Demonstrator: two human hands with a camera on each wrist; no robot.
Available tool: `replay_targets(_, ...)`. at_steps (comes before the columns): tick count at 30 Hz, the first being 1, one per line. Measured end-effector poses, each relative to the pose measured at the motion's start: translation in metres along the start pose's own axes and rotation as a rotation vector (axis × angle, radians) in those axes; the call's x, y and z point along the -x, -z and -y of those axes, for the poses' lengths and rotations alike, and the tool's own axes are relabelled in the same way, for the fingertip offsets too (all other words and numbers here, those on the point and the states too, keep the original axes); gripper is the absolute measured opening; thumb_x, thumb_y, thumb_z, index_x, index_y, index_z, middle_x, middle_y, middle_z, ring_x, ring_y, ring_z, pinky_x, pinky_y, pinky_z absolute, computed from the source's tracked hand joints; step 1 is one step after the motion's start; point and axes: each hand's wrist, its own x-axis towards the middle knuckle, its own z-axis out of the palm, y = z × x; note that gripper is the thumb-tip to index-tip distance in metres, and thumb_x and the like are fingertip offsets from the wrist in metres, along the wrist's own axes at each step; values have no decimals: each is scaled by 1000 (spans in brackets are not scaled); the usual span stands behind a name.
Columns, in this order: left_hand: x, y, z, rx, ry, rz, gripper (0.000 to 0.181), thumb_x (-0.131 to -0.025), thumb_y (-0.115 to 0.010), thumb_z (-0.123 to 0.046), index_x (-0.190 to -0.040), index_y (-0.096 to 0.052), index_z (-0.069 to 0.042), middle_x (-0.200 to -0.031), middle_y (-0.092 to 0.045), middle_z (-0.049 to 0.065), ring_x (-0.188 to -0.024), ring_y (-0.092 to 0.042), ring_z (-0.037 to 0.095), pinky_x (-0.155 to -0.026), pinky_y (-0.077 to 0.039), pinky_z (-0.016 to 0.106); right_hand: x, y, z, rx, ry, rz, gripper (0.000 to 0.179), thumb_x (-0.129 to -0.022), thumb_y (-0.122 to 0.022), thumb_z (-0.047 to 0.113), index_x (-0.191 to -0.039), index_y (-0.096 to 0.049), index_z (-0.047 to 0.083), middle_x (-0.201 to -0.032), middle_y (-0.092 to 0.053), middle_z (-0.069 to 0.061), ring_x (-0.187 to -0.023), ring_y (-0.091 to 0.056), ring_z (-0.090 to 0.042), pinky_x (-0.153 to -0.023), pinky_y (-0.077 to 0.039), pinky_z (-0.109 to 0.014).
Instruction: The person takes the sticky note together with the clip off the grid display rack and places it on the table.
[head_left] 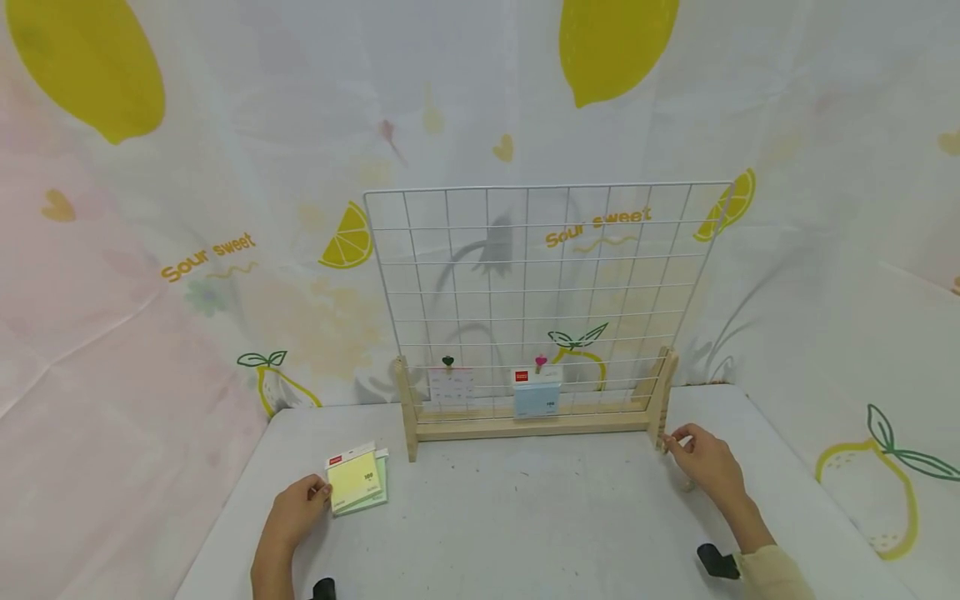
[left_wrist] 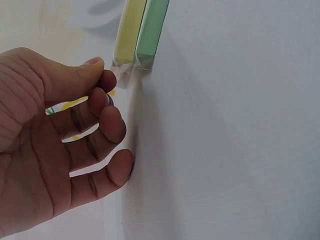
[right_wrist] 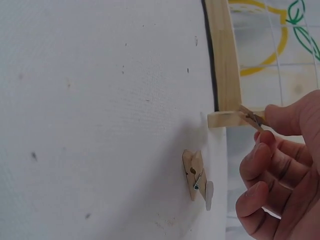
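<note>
In the head view, my left hand (head_left: 295,510) is at the left side of a yellow sticky note pack (head_left: 355,483). Thumb and forefinger pinch the end of its clear wrapper in the left wrist view. A green sticky note pack (left_wrist: 153,30) lies against the yellow one, partly hidden behind it in the head view. My right hand (head_left: 707,468) pinches a small wooden clothespin (right_wrist: 251,118) between thumb and forefinger, close to the right foot of the grid stand. Below that hand, another wooden clothespin (right_wrist: 194,175) with a pale round end lies on the table.
A white wire grid (head_left: 525,292) stands in a wooden base (head_left: 532,429). Heart-topped clips, one dark green (head_left: 447,361) and one pink (head_left: 541,361), hold a pale pad (head_left: 452,387) and a blue sticky note pack (head_left: 536,402) on it. Lemon-print cloth hangs behind the white table (head_left: 517,517).
</note>
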Motion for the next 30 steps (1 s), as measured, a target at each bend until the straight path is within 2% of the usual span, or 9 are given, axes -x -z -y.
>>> replay_targets(15,3,0,-2,-2,19,-5,17,-98,-55,-14,-93,-63,0,-75,-54,5,-69,-48,21,-58,-40,32,5,-3,-4,6,-27,19,33,-95,-63,30,-101,-63,-2,-71,-59,-2,-58,-50,-17,-49,-39,-33)
replay_targets(30,3,0,-2,-2,6,1,16,-97,-56,-13,-92,-63,0,-75,-55,5,-70,-48,21,-59,-40,33,7,-4,-9,22,-41,47,28,-94,-62,25,-99,-64,-3,-71,-60,-2,-58,-50,-18,-50,-39,-34)
